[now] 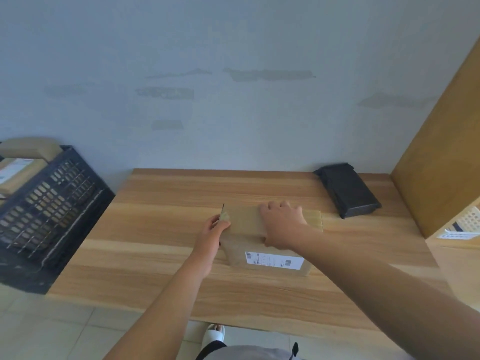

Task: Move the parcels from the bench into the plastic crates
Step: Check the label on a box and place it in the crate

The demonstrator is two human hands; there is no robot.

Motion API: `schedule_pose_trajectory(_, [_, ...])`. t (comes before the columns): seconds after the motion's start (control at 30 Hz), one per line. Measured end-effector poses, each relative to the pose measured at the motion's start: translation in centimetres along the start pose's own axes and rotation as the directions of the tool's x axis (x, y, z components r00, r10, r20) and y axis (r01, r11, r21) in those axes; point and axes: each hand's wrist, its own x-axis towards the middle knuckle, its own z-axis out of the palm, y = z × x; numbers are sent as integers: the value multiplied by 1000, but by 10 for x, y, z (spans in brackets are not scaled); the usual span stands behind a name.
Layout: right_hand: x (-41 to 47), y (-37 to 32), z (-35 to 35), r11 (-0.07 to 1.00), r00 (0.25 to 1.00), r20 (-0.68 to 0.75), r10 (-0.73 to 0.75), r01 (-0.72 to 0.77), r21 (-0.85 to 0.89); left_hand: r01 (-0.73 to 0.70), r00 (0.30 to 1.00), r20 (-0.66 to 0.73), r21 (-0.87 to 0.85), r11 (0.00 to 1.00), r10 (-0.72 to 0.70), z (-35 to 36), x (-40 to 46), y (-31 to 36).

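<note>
A brown cardboard parcel [246, 229] with a white label on its near side stands on the wooden bench [155, 255]. My left hand [211, 235] grips its left edge. My right hand [283, 224] lies over its top, fingers curled past the far edge and thumb on the near side. A black wrapped parcel [348, 192] lies at the bench's back right. The black plastic crate [52, 203] stands left of the bench with several brown parcels [18, 167] inside.
A grey wall rises behind the bench. A tall wooden panel [441, 141] borders the right side, with a white plastic basket [467, 222] beside it. Pale floor tiles [52, 331] and my white shoe [215, 333] show below the bench's near edge.
</note>
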Motion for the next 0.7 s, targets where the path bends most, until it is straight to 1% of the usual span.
schedule_pose_trajectory(0.1, [0, 6, -7, 997, 1000, 0, 8, -8, 83, -37, 999, 29, -34, 999, 38, -5, -2, 12])
schedule_pose_trajectory(0.17, [1, 25, -13, 976, 998, -39, 43, -33, 215, -134, 990, 38, -41, 990, 136, -11, -5, 25])
schedule_pose_trajectory(0.2, [0, 39, -16, 944, 995, -54, 83, -61, 323, -183, 982, 34, -29, 983, 184, -15, -8, 33])
schedule_pose_trajectory(0.23, [-3, 54, -20, 876, 990, -53, 130, -90, 474, -205, 978, 29, -7, 979, 205, -20, -11, 41])
schedule_pose_trajectory(0.27, [-8, 71, -23, 740, 984, -43, 174, -102, 664, -211, 977, 27, 20, 977, 211, -26, -14, 49])
schedule_pose_trajectory(0.3, [-15, 86, -24, 553, 977, -41, 210, -84, 829, -213, 977, 21, 50, 976, 212, -32, -17, 55])
schedule_pose_trajectory(0.33, [-25, 99, -24, 357, 973, -35, 227, -50, 933, -221, 975, 20, 80, 972, 220, -38, -19, 60])
schedule_pose_trajectory(0.37, [-33, 109, -21, 194, 975, -8, 223, -37, 980, -227, 974, 32, 108, 968, 225, -44, -21, 63])
schedule_pose_trajectory(0.4, [-41, 117, -15, 71, 979, 25, 204, -40, 997, -234, 971, 73, 131, 963, 226, -48, -24, 65])
schedule_pose_trajectory(0.43, [-48, 123, -7, -24, 983, 50, 179, -47, 999, -236, 967, 132, 145, 961, 217, -50, -28, 67])
schedule_pose_trajectory(0.47, [-57, 127, 1, -110, 987, 67, 148, -51, 993, -235, 959, 194, 140, 962, 206, -50, -34, 69])
schedule_pose_trajectory(0.53, [-69, 128, 21, -267, 987, 93, 131, -55, 962, -234, 935, 294, 94, 968, 197, -47, -44, 68])
schedule_pose_trajectory(0.57, [-74, 127, 31, -316, 987, 98, 127, -54, 947, -237, 926, 319, 82, 968, 200, -46, -48, 66])
schedule_pose_trajectory(0.63, [-83, 120, 50, -373, 989, 96, 115, -46, 927, -246, 917, 337, 60, 967, 212, -45, -57, 63])
schedule_pose_trajectory(0.7, [-89, 116, 66, -390, 991, 81, 109, -32, 920, -245, 913, 354, 77, 967, 203, -48, -64, 60])
